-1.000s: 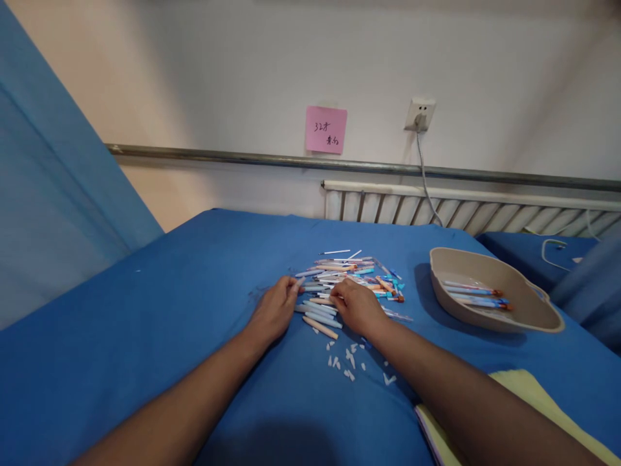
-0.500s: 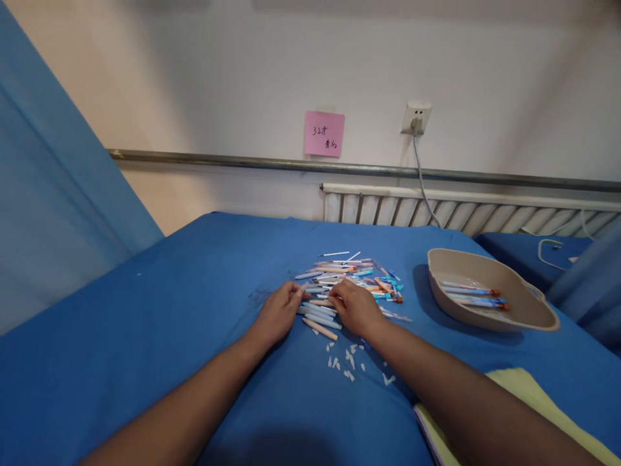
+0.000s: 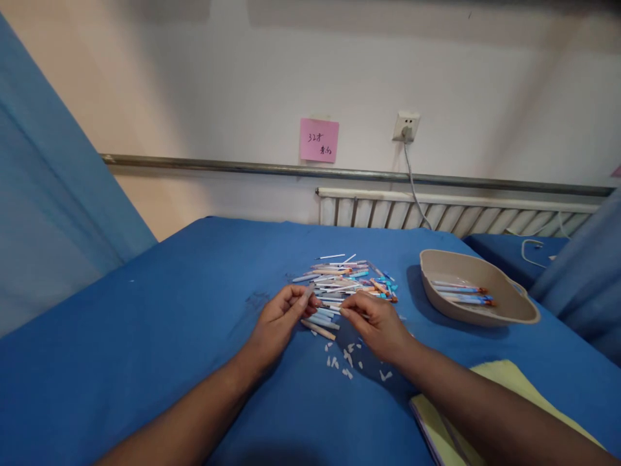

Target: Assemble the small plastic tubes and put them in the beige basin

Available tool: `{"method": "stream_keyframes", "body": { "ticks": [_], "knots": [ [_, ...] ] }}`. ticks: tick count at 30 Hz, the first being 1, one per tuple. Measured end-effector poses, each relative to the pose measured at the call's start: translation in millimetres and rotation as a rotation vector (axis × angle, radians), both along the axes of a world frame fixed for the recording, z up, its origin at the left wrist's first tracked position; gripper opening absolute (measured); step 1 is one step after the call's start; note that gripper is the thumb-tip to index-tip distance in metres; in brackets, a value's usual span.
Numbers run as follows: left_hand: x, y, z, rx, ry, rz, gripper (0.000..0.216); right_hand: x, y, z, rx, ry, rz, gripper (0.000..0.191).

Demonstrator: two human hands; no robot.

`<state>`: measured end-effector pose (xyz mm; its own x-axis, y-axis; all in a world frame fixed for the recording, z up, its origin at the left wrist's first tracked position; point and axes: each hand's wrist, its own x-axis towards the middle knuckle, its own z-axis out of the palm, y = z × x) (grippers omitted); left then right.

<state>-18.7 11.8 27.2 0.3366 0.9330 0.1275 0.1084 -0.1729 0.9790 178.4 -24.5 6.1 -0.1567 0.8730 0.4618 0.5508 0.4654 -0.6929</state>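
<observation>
My left hand (image 3: pixel 279 320) is closed around a greyish pen barrel (image 3: pixel 307 292), which points up and away over the pile. To its right, my right hand (image 3: pixel 376 320) pinches the end of a thin white pen refill (image 3: pixel 332 307) between thumb and forefinger. The refill's other end lies close to the left fingertips; whether it touches the barrel I cannot tell. Beneath and beyond both hands lies a pile of pen parts (image 3: pixel 334 272): barrels, refills and blue or orange end pieces. A peach barrel (image 3: pixel 319 329) lies at the near edge, with several small white tips (image 3: pixel 347 357) nearer me.
A beige basin (image 3: pixel 509 309) on the right holds several pens (image 3: pixel 463 290). Yellow cloth or paper (image 3: pixel 504 375) lies under my right forearm. Blue cloth (image 3: pixel 160 362) covers the table. A radiator (image 3: pixel 378 210) and a plugged-in cable (image 3: pixel 412 171) are at the wall.
Both hands have lifted off the pile, the right one moving slightly right and nearer me. A refill now shows between them. The view has shifted a little.
</observation>
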Motion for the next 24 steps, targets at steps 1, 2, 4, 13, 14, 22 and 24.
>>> {"method": "stream_keyframes", "body": {
  "ticks": [1, 2, 4, 13, 14, 22, 24],
  "knots": [
    [1.3, -4.3, 1.2, -0.025, -0.028, -0.029, 0.026, 0.9, -7.6, 1.5, -0.021, 0.036, 0.01, 0.012],
    [2.6, -8.0, 1.9, -0.05, -0.05, -0.058, 0.025, 1.3, -14.8, 2.2, -0.04, 0.068, 0.013, 0.012],
    [5.0, -12.9, 2.0, -0.089, -0.071, -0.103, 0.023, 1.4, -26.7, 1.7, -0.072, 0.12, 0.008, 0.013],
    [5.7, -7.0, -10.0, -0.063, 0.051, -0.102, 0.023, 23.2, -35.0, -0.2, 0.007, 0.082, 0.044, 0.015],
    [5.0, -6.4, -10.7, -0.042, 0.08, -0.102, 0.022, 27.4, -32.8, -0.7, 0.014, 0.064, 0.046, 0.016],
    [4.9, -10.8, -5.9, 0.133, 0.25, -0.137, 0.02, 42.2, -20.9, -7.4, 0.08, -0.004, 0.047, 0.015],
    [5.9, -11.8, -5.0, 0.149, 0.268, -0.145, 0.019, 41.8, -21.3, -6.9, 0.081, -0.017, 0.05, 0.015]
  ]
}}
